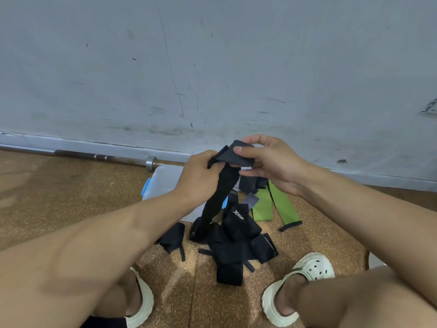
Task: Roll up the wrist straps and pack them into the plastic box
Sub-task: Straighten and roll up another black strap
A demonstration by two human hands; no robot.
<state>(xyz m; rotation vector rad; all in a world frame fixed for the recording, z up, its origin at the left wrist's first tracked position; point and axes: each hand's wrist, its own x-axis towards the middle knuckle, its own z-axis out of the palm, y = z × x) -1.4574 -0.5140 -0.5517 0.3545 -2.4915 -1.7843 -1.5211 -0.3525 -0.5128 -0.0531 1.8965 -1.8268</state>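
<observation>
A long black wrist strap [218, 197] hangs from both my hands down to the floor. My left hand [199, 176] grips it just below its top. My right hand [267, 159] pinches the strap's grey upper end between thumb and fingers. Under the hanging strap lies a pile of black wrist straps [233, 245] on the floor. Two green straps [274, 204] lie to the right of the pile. The clear plastic box [163, 183] with blue clips stands behind my left hand, partly hidden by it.
A steel barbell [99, 157] lies along the foot of the scuffed grey wall. My two feet in white clogs [305, 278] stand on the brown cork floor, either side of the pile. A white object [374, 260] peeks out at the right, by my knee.
</observation>
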